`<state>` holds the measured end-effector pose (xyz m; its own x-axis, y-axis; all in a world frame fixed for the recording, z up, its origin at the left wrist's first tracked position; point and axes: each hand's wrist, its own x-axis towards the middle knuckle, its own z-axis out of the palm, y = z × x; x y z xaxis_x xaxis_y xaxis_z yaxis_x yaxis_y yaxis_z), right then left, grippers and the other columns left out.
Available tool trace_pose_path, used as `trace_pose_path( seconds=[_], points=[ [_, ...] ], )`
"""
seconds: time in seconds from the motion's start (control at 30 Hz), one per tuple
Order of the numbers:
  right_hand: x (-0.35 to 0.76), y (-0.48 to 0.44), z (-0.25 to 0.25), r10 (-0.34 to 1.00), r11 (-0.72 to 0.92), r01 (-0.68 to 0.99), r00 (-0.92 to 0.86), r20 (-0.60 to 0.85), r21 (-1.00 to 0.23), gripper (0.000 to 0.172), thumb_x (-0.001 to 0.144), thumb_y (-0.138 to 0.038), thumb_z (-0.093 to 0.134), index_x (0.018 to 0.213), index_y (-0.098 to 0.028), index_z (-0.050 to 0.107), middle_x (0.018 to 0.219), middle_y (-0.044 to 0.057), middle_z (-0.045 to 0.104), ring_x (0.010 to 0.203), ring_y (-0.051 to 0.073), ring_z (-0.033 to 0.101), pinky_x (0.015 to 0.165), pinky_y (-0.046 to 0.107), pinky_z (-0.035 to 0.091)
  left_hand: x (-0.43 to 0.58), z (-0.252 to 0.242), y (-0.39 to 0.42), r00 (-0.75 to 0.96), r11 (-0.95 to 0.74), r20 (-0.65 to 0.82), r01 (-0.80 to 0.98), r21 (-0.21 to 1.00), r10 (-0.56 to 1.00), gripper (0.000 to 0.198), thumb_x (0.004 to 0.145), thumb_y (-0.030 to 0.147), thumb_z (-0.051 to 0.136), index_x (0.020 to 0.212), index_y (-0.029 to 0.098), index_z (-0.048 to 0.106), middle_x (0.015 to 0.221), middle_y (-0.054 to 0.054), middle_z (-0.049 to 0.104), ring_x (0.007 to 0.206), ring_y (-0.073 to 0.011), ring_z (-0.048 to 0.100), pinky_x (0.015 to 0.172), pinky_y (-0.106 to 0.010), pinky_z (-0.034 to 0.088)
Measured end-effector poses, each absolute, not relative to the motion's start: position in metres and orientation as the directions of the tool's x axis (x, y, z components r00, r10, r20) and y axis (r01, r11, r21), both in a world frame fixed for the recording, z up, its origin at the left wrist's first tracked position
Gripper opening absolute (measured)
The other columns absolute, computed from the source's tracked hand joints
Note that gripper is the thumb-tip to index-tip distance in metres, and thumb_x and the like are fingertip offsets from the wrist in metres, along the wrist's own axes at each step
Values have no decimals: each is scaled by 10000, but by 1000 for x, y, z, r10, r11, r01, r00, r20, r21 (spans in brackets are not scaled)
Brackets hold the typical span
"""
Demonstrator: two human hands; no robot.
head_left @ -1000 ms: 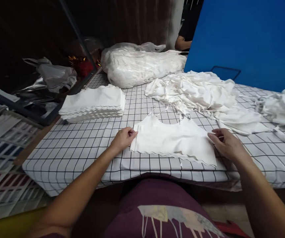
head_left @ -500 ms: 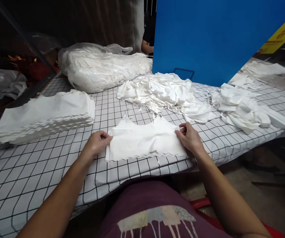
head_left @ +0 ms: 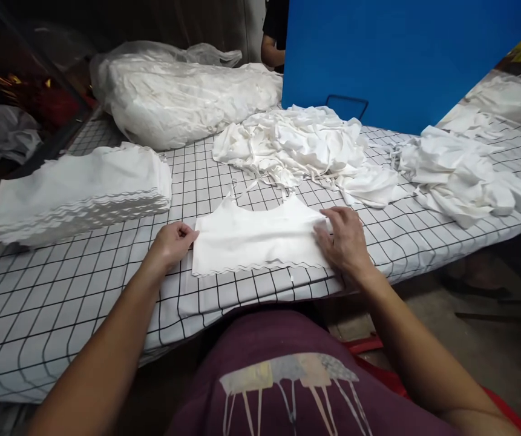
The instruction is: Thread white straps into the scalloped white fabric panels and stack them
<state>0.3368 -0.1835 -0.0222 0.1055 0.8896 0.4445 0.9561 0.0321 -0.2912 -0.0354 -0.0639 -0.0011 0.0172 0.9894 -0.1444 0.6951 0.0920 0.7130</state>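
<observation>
As left hand (head_left: 172, 242) pinches white top (head_left: 255, 242), right hand (head_left: 344, 239) rests flat on it.

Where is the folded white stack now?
Head view: the folded stack sits on the checked table, up-left of the left hand at the flat garment's edge.

Forearms are extended forward; left hand (head_left: 172, 241) is curled, fingertips pinched; right hand (head_left: 344, 239) is laid flat, palm down.

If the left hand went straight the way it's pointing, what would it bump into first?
The white top. The left hand points right and slightly away, with its fingertips at the top's left edge, so it would go straight onto that cloth. The right hand probably lies farther along that line.
</observation>
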Motion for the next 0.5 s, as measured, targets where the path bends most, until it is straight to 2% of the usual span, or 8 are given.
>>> trace_pose_path(
  seconds=[0.1,0.17,0.2,0.27,0.33,0.37,0.43,0.5],
  points=[
    [328,-197,-18,902,384,904,-322,287,-190,472,973,-426,495,1393,-212,512,1480,139,462,1373,319,413,1049,506,435,-40,2,-60,60,55,-145,736,675,988,214,727,388,650,728,198,552,678,20,579,597,-130,512,536,-233,380],
    [331,-205,-14,863,503,845,-480,157,-184,476,996,-430,459,1436,-248,481,1534,96,429,1444,297,345,1116,507,381,-40,9,-62,74,21,-137,808,589,988,173,757,353,633,744,198,556,703,8,597,630,-153,543,567,-255,412],
    [335,-209,-12,859,511,838,-497,118,-189,479,1004,-431,443,1448,-253,472,1545,89,422,1457,289,332,1132,507,366,-37,12,-65,77,-9,-107,848,531,991,144,772,327,621,758,196,563,736,-7,614,667,-171,567,603,-275,442],
    [341,-211,-7,876,481,852,-473,91,-207,488,1010,-434,423,1458,-246,469,1556,94,409,1464,284,329,1140,501,360,-24,16,-76,115,-124,46,898,423,992,110,827,289,571,835,182,594,870,-57,651,814,-224,615,729,-337,500],
    [338,-209,-3,889,458,861,-446,105,-223,498,1016,-434,400,1472,-242,457,1572,94,384,1477,278,308,1152,495,349,-4,15,-92,242,-320,249,881,348,938,222,911,301,494,1025,154,615,1110,-123,640,1068,-282,596,910,-417,504],
    [334,-208,-2,890,455,861,-440,115,-226,510,1020,-438,388,1488,-242,437,1586,91,361,1488,276,286,1163,495,335,6,11,-100,335,-429,313,846,316,889,311,948,328,461,1161,140,589,1257,-147,593,1214,-302,534,1000,-451,473],
    [322,-203,-3,881,473,852,-459,114,-225,537,1022,-456,377,1519,-254,388,1612,80,308,1505,279,242,1180,506,304,20,1,-114,523,-599,311,763,244,793,488,983,402,437,1391,135,459,1499,-156,429,1430,-322,338,1133,-503,373],
    [315,-201,-7,860,507,831,-504,79,-229,553,1015,-480,391,1532,-287,360,1627,62,271,1510,285,224,1192,523,272,20,-10,-121,636,-668,210,721,181,743,612,993,474,419,1504,149,334,1605,-137,289,1508,-331,185,1189,-539,289]
  ],
)
